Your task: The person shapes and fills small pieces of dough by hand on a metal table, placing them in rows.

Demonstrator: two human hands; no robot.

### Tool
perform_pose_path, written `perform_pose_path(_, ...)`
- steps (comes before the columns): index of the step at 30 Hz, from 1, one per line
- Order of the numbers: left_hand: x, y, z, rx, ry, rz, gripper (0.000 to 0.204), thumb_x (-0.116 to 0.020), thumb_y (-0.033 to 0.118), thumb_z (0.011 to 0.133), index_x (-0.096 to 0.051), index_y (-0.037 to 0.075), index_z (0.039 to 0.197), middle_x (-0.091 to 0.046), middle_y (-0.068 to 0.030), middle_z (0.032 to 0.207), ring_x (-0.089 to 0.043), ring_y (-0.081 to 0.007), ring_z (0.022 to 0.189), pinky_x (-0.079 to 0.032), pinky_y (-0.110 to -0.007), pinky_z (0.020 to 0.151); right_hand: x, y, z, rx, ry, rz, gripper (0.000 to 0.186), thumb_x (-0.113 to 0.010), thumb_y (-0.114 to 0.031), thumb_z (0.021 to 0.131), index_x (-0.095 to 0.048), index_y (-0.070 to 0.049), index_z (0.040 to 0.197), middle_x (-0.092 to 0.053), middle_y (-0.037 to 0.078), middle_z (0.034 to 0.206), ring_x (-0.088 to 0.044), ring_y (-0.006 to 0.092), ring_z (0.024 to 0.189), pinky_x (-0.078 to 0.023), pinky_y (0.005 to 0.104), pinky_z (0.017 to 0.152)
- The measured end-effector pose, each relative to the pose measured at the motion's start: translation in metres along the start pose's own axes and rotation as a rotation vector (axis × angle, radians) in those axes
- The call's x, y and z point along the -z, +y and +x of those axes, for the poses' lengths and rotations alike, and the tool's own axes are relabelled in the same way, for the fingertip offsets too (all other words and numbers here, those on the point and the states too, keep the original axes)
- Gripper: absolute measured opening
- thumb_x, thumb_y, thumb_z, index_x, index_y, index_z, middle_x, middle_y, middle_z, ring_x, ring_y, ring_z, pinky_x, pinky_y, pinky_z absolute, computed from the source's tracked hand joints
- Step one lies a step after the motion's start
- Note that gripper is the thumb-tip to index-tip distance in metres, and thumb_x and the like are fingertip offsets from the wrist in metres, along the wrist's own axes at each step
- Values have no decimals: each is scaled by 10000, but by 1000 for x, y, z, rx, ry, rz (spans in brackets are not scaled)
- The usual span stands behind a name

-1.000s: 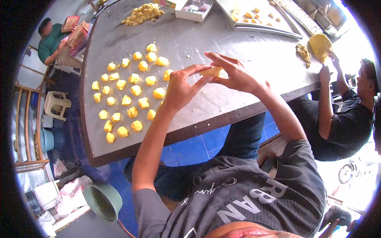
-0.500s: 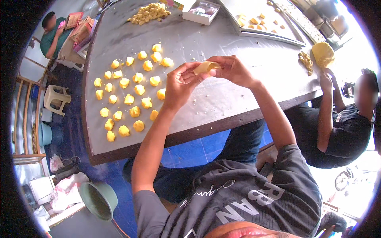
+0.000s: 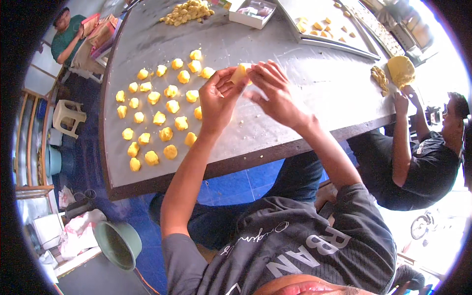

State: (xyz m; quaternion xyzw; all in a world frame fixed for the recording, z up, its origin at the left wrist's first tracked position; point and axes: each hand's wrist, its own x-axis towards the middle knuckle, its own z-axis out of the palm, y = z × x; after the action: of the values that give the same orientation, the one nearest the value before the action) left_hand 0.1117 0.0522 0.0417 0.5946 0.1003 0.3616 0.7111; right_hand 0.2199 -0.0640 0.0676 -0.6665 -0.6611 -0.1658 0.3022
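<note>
Above the metal-topped table (image 3: 324,88), my left hand (image 3: 218,101) pinches a flattened, curved piece of pale yellow dough (image 3: 238,74) between thumb and fingers. My right hand (image 3: 276,96) is beside it with fingers stretched and spread. Its fingertips come close to the dough's right edge; whether they touch it I cannot tell. Several lumpy yellow dough balls (image 3: 166,133) are spread out in loose rows on the table, left of and below my left hand.
At the far side are a pile of small tan pieces (image 3: 188,14), a white box (image 3: 252,14) and a tray (image 3: 339,46) of shaped pieces. To the right, a co-worker (image 3: 423,157) handles a large dough mass (image 3: 401,71). Another person (image 3: 69,37) holds boxes at far left.
My right hand has loosened from the dough and its fingers have spread. My left hand keeps the dough, now tilted more upright. The person at far left has shifted.
</note>
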Motion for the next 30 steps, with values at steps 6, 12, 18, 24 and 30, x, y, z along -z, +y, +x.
perform_pose_path(6, 3, 0, 3, 66, 54, -18, 362, -662, 108, 799, -524, -59, 1089, -599, -142, 1058, -588, -163, 967, -506, -275, 833, -24, -2, -15, -37, -44, -142, 683, -482, -567, 801, -449, -80, 1278, -421, 142, 1299, -311, 432, 1217, -127, 570, 1044)
perform_pose_path(12, 2, 1, 2, 161, 45, -236, 377, -653, 157, 814, -522, -48, 1102, -615, -130, 1022, -610, -168, 917, -521, -284, 814, -27, 7, -14, -19, -23, -171, 674, -456, -590, 804, -402, -162, 1322, -414, 132, 1313, -292, 435, 1230, -91, 585, 1040)
perform_pose_path(18, 5, -1, 3, 216, 53, -296, 343, -627, 183, 837, -526, -41, 1075, -624, -135, 993, -622, -180, 890, -527, -301, 815, -19, 5, -11, 1, -111, -158, 649, -519, -545, 795, -424, -153, 1304, -440, 141, 1289, -268, 432, 1250, -67, 591, 1039)
perform_pose_path(24, 4, 1, 2, 200, 28, -285, 274, -614, 214, 846, -530, 24, 1026, -615, -103, 989, -622, -187, 897, -515, -312, 834, -18, 1, -9, -472, 304, 590, 490, -693, -224, 773, -517, 16, 1162, -566, 187, 1133, -558, 247, 1049, -421, 327, 903)
perform_pose_path(30, 5, 0, 2, 155, 63, -278, 248, -622, 157, 837, -540, 1, 1012, -615, -123, 990, -618, -193, 906, -515, -332, 846, -9, -13, 3, -594, 129, 543, 290, -633, -203, 820, -624, 44, 972, -638, 206, 929, -636, 233, 890, -474, 318, 791)
